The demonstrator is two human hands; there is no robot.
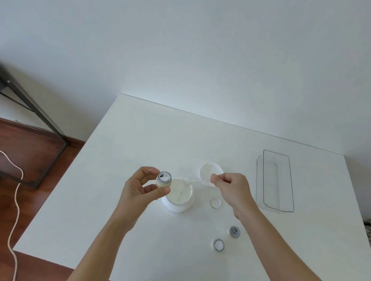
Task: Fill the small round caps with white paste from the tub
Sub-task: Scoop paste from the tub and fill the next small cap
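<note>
The left hand [142, 186] pinches a small cap [164, 179] above the open tub [179, 195] of paste on the counter [149, 137]; the right hand [229, 188] pinches a thin tool, too blurred to identify.

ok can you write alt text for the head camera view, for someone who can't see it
A person's left hand holds a small round cap over an open tub of white paste on a white table, while the right hand pinches a thin tool reaching toward the tub. Two more caps, two lids and a clear bin lie nearby.
</note>
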